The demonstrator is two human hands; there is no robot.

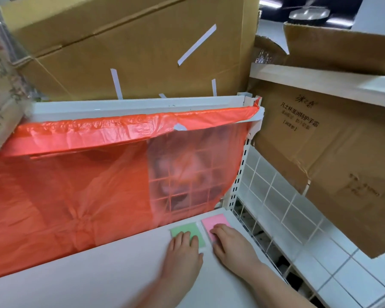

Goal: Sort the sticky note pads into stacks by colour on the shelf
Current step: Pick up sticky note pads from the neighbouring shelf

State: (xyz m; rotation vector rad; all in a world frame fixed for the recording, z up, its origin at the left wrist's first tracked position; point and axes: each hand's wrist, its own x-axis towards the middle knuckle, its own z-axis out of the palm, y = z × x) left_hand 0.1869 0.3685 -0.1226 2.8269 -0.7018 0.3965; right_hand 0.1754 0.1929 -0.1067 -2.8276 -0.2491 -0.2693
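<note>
Left hand flat, fingers straight, pressing the near edge of the green pad; right hand likewise open, fingertips on the pink pad. Nothing pinched in either grip. Pads side by side, just apart, at the shelf's far right corner, each directly ahead of its own hand. Behind, red plastic sheet.

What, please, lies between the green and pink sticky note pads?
Head view: only a narrow bare strip of white shelf between green pad and pink pad.
</note>
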